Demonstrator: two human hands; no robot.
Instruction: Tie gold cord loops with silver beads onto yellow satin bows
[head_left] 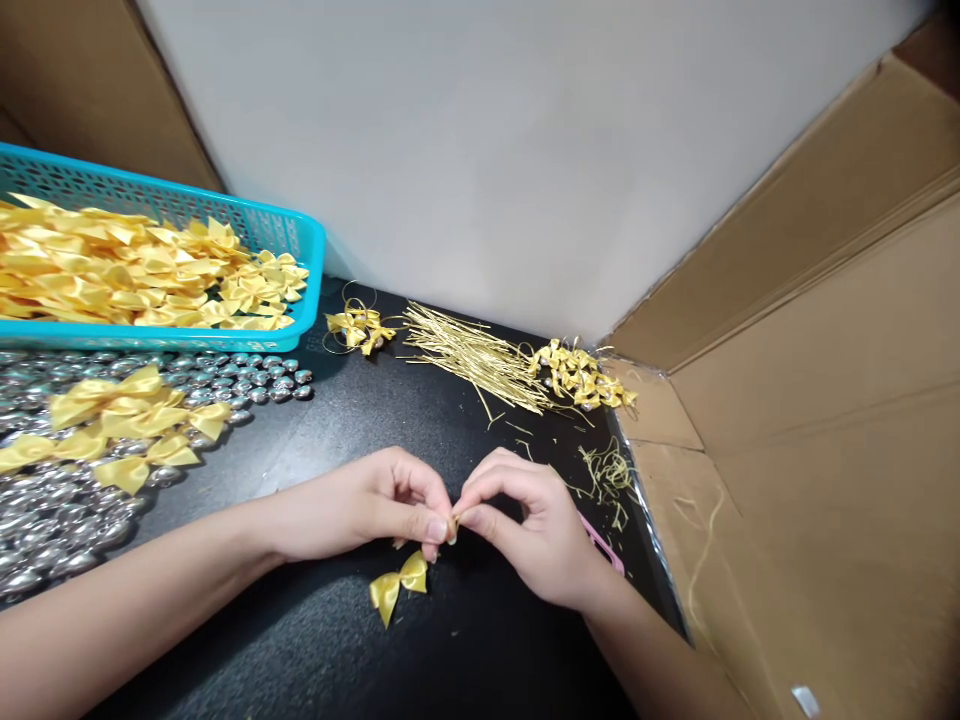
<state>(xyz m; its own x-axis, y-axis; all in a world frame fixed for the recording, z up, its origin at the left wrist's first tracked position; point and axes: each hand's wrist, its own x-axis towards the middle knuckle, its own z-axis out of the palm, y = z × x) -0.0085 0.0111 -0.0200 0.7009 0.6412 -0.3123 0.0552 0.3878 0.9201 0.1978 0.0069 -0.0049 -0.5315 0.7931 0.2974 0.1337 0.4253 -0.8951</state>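
My left hand (401, 508) and my right hand (525, 520) meet over the black table, thumbs and forefingers pinched together at the fingertips. A small yellowish piece (452, 530) shows between them, mostly covered, and its kind cannot be made out. Just below my left fingertips lies a yellow ribbon bow (399, 588), apart from the pinch. Beside my right wrist, a pink handle (602, 545) is partly hidden by the hand. Bundled gold ties (480, 355) lie beyond both hands.
A turquoise basket (311, 290) of yellow bows stands at the back left. Silver beads (56, 515) cover the left side, with several bows (139, 415) on top. Bows with ties (577, 375) and cut scraps (609, 470) lie right. Cardboard (817, 400) borders the black table (300, 640).
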